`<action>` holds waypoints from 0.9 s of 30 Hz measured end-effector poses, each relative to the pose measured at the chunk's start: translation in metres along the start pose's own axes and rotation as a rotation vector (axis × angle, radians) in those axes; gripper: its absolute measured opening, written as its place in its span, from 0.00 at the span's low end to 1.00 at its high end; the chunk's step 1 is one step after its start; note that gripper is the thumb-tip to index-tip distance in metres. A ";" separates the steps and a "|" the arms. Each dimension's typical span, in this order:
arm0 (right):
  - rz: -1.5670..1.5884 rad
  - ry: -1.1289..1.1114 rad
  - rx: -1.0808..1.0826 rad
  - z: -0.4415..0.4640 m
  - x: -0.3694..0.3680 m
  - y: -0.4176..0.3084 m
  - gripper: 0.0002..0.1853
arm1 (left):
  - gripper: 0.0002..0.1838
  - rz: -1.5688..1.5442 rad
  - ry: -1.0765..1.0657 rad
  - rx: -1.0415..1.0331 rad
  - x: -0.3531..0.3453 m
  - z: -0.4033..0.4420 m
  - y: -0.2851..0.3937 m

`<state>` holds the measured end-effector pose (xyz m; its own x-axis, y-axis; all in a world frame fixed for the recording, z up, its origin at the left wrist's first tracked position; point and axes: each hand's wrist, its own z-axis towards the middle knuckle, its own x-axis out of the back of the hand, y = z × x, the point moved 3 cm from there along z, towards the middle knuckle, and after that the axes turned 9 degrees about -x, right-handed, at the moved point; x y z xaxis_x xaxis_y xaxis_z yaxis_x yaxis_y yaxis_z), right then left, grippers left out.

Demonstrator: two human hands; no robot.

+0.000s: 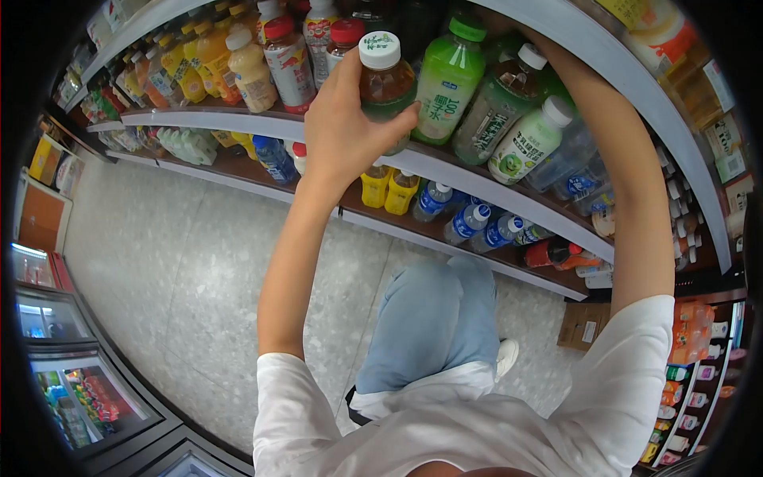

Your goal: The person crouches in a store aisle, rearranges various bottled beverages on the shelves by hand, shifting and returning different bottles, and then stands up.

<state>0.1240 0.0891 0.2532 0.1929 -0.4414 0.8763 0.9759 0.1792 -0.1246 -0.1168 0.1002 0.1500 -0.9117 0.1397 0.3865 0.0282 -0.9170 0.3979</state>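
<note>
My left hand (347, 123) is wrapped round a bottle of dark brown drink (387, 83) with a white printed cap, at the front edge of the shelf. Just right of it stands a large green-capped bottle (450, 79) with a pale green label. My right forearm (620, 119) reaches deep into the same shelf, behind a white-capped bottle with a dark green label (497, 103) and a white and green bottle (531, 141). Shadow and bottles hide the fingers of that hand, so what it touches cannot be seen.
Rows of juice bottles (187, 67) fill the shelf to the left. The lower shelf holds yellow bottles (389, 191) and blue-labelled water bottles (467, 222). Above my right arm runs an upper shelf edge (636, 75). A cardboard box (584, 326) sits on the floor; glass-fronted coolers (87, 397) stand at left.
</note>
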 end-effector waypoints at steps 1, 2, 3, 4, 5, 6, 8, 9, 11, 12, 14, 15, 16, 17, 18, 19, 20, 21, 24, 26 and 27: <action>-0.001 -0.005 0.004 0.001 0.001 0.000 0.35 | 0.39 -0.013 0.003 -0.005 -0.001 0.000 0.000; 0.000 -0.011 0.006 0.001 0.001 0.000 0.35 | 0.39 -0.013 0.006 0.000 -0.001 -0.001 0.000; 0.003 -0.014 0.005 0.000 0.001 0.001 0.35 | 0.39 -0.012 -0.003 0.001 -0.002 -0.001 0.000; 0.005 -0.013 0.005 -0.001 0.002 0.000 0.34 | 0.39 -0.010 -0.011 0.000 -0.002 0.000 -0.001; 0.007 -0.012 0.010 0.001 0.003 0.000 0.34 | 0.39 -0.006 -0.008 0.000 -0.001 0.002 0.000; 0.009 -0.013 0.016 0.002 0.004 0.000 0.34 | 0.35 -0.001 0.000 0.006 0.000 0.002 0.003; 0.019 -0.018 0.017 0.003 0.002 0.001 0.34 | 0.30 0.004 0.001 0.019 0.001 0.001 0.001; 0.023 -0.022 0.015 0.002 0.001 0.002 0.34 | 0.35 0.000 -0.002 0.018 0.000 0.001 -0.002; 0.029 -0.027 0.008 -0.002 0.002 0.005 0.34 | 0.40 -0.007 -0.008 0.015 -0.002 0.001 -0.003; 0.029 -0.027 0.006 -0.003 0.004 0.007 0.34 | 0.40 -0.007 -0.008 0.022 -0.002 0.002 -0.004; 0.036 -0.021 -0.005 -0.008 0.005 0.011 0.33 | 0.40 -0.007 -0.020 0.024 -0.004 0.001 -0.005; 0.041 -0.018 -0.011 -0.010 0.004 0.012 0.33 | 0.40 0.004 -0.012 0.021 -0.005 0.000 -0.005; 0.045 -0.016 -0.014 -0.011 0.003 0.013 0.33 | 0.40 0.017 -0.001 0.017 -0.005 0.000 -0.006; 0.049 -0.014 -0.018 -0.011 0.003 0.014 0.33 | 0.40 0.017 -0.006 0.016 -0.005 -0.001 -0.006; 0.051 -0.013 -0.020 -0.012 0.002 0.015 0.33 | 0.39 0.015 0.000 0.017 -0.004 -0.002 -0.005; 0.051 -0.012 -0.019 -0.011 0.003 0.016 0.33 | 0.39 0.013 0.010 0.019 -0.004 -0.003 -0.005; 0.051 -0.014 -0.021 -0.012 0.003 0.016 0.33 | 0.39 0.012 0.010 0.020 -0.005 -0.003 -0.005; 0.052 -0.015 -0.024 -0.013 0.002 0.017 0.33 | 0.39 0.000 0.037 0.008 -0.005 -0.004 -0.005; 0.052 -0.023 -0.025 -0.012 0.001 0.018 0.33 | 0.39 -0.027 0.070 0.002 -0.003 -0.008 -0.006; 0.052 -0.033 -0.015 -0.008 0.001 0.017 0.32 | 0.39 -0.037 0.082 0.011 -0.005 -0.011 -0.009; 0.053 -0.040 -0.009 -0.005 0.000 0.017 0.32 | 0.41 -0.053 0.163 -0.001 -0.007 -0.015 -0.011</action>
<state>0.1415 0.0873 0.2489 0.2401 -0.3957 0.8865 0.9654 0.1929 -0.1754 -0.1167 0.1033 0.1305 -0.9662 0.1257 0.2251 -0.0221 -0.9104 0.4132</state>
